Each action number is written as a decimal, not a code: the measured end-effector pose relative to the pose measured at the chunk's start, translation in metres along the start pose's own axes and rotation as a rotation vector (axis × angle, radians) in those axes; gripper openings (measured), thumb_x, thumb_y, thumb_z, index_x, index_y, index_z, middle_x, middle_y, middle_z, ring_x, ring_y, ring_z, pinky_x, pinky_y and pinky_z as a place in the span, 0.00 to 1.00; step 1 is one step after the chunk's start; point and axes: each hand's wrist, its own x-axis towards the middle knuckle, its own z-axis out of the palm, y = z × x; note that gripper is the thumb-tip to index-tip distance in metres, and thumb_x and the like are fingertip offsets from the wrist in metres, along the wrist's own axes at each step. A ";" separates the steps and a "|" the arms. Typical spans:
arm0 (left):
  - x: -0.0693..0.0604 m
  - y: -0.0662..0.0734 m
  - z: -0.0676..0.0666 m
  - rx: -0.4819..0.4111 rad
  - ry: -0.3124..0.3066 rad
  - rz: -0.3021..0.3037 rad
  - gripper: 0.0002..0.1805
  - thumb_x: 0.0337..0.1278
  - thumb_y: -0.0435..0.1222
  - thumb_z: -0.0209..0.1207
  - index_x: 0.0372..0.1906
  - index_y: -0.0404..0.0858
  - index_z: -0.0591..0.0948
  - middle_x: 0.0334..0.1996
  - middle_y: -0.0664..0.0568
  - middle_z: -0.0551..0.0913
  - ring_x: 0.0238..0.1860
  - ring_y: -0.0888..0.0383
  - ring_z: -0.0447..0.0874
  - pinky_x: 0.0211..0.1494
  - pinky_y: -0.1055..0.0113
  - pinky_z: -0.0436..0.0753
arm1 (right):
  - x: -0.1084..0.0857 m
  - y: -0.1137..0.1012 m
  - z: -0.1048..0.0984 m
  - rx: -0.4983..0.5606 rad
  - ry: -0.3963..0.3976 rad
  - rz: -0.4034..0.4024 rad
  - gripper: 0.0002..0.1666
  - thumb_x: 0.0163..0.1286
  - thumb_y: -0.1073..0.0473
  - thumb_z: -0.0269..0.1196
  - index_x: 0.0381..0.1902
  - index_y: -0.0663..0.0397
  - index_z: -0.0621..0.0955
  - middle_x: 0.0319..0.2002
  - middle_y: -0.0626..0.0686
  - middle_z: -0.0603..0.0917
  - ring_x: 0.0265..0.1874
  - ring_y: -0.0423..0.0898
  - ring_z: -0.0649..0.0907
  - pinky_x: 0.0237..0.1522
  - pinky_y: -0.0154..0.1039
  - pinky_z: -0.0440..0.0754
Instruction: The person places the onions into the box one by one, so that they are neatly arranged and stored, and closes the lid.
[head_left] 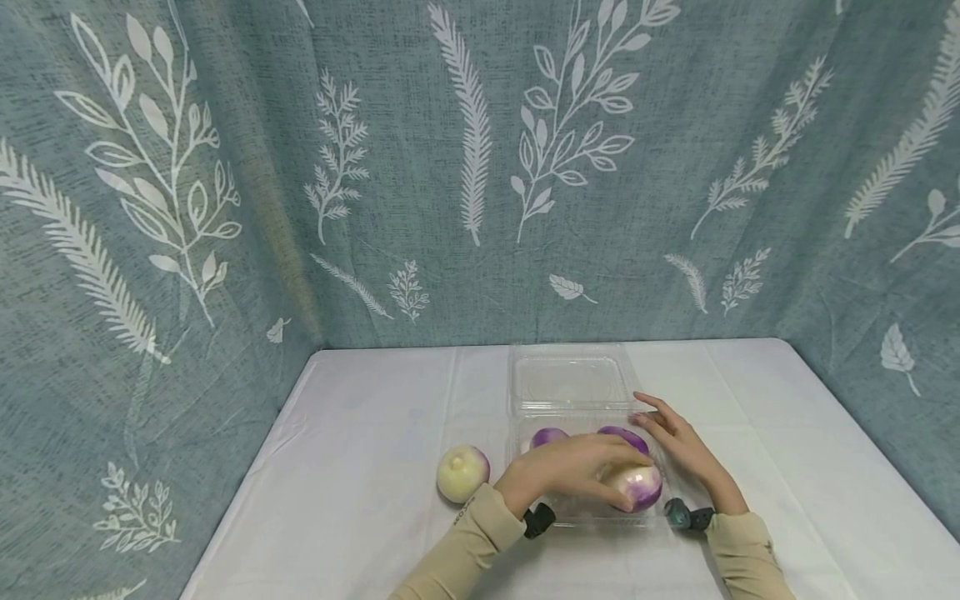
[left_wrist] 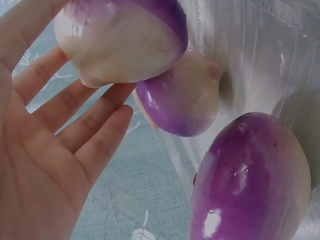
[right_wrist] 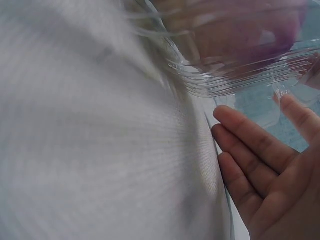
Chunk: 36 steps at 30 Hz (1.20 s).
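Observation:
My left hand (head_left: 573, 467) grips a white-and-purple turnip (head_left: 637, 486) between thumb and fingers, over the front right of a clear plastic container (head_left: 573, 522). Two more turnips lie in the container: one at the left (head_left: 549, 436), partly behind the left hand, and one at the back right (head_left: 624, 437). In the left wrist view, the gripped turnip (left_wrist: 122, 42) shows above the other two. My right hand (head_left: 678, 442) is at the container's right side, its fingers extended near the wall (right_wrist: 240, 85); whether they touch it is unclear.
A pale turnip (head_left: 462, 473) sits on the white-covered table (head_left: 375, 467), left of the container. The container's hinged lid (head_left: 572, 379) lies folded back behind it. A blue-green leaf-patterned curtain (head_left: 480, 183) stands behind the table and along its sides.

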 end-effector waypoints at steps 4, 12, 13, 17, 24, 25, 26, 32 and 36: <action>0.001 -0.001 0.001 0.009 -0.007 0.000 0.33 0.55 0.51 0.59 0.65 0.45 0.69 0.61 0.62 0.72 0.63 0.70 0.63 0.66 0.80 0.59 | -0.003 -0.015 -0.001 -0.011 -0.006 -0.004 0.27 0.74 0.57 0.47 0.68 0.60 0.60 0.50 0.65 0.80 0.53 0.56 0.77 0.57 0.68 0.63; 0.005 -0.005 0.003 -0.002 -0.035 0.026 0.33 0.56 0.52 0.58 0.65 0.45 0.68 0.62 0.61 0.71 0.64 0.69 0.64 0.66 0.80 0.59 | -0.003 -0.011 0.000 -0.003 -0.003 0.001 0.28 0.74 0.57 0.47 0.68 0.57 0.59 0.50 0.65 0.80 0.54 0.61 0.75 0.58 0.68 0.63; 0.005 -0.005 0.004 0.001 -0.039 0.030 0.33 0.56 0.52 0.58 0.65 0.44 0.68 0.62 0.61 0.71 0.64 0.68 0.64 0.66 0.79 0.59 | -0.003 -0.012 0.000 -0.005 -0.004 0.003 0.28 0.74 0.57 0.47 0.68 0.58 0.59 0.50 0.65 0.80 0.54 0.63 0.75 0.58 0.68 0.62; 0.006 -0.006 0.006 0.020 -0.044 0.033 0.32 0.56 0.51 0.58 0.65 0.45 0.69 0.62 0.61 0.72 0.63 0.66 0.65 0.65 0.79 0.61 | -0.003 -0.014 0.000 0.000 -0.007 0.006 0.28 0.74 0.57 0.47 0.68 0.59 0.59 0.50 0.65 0.80 0.55 0.65 0.74 0.58 0.68 0.62; 0.005 -0.005 0.005 0.037 -0.042 0.018 0.33 0.54 0.52 0.59 0.65 0.47 0.69 0.60 0.60 0.73 0.58 0.67 0.67 0.57 0.83 0.65 | 0.004 0.019 0.002 -0.002 0.002 -0.002 0.28 0.74 0.55 0.47 0.70 0.50 0.59 0.51 0.62 0.80 0.55 0.62 0.75 0.58 0.67 0.62; 0.005 -0.006 0.005 0.033 -0.042 0.018 0.33 0.54 0.52 0.59 0.65 0.47 0.69 0.60 0.60 0.73 0.57 0.67 0.68 0.57 0.83 0.66 | 0.004 0.021 0.002 0.000 0.004 -0.005 0.28 0.74 0.55 0.47 0.70 0.49 0.59 0.51 0.61 0.80 0.55 0.61 0.75 0.58 0.67 0.63; 0.005 -0.006 0.005 0.026 -0.045 0.015 0.33 0.54 0.52 0.59 0.65 0.47 0.69 0.60 0.60 0.73 0.58 0.67 0.67 0.57 0.83 0.65 | 0.004 0.022 0.002 0.003 0.004 -0.008 0.28 0.74 0.55 0.47 0.70 0.49 0.59 0.51 0.61 0.80 0.55 0.60 0.76 0.58 0.66 0.63; 0.005 -0.008 0.004 -0.030 -0.070 0.005 0.33 0.55 0.50 0.58 0.65 0.45 0.68 0.62 0.60 0.71 0.63 0.66 0.65 0.63 0.79 0.63 | 0.004 0.023 0.002 0.011 0.007 -0.015 0.28 0.74 0.54 0.48 0.69 0.48 0.59 0.50 0.61 0.81 0.54 0.54 0.77 0.59 0.66 0.63; 0.007 -0.010 0.004 -0.035 -0.080 0.031 0.33 0.56 0.49 0.58 0.65 0.43 0.68 0.63 0.58 0.71 0.64 0.66 0.64 0.65 0.79 0.61 | 0.004 0.024 0.001 0.007 0.007 -0.017 0.28 0.74 0.54 0.48 0.69 0.48 0.60 0.50 0.61 0.81 0.53 0.51 0.78 0.59 0.66 0.63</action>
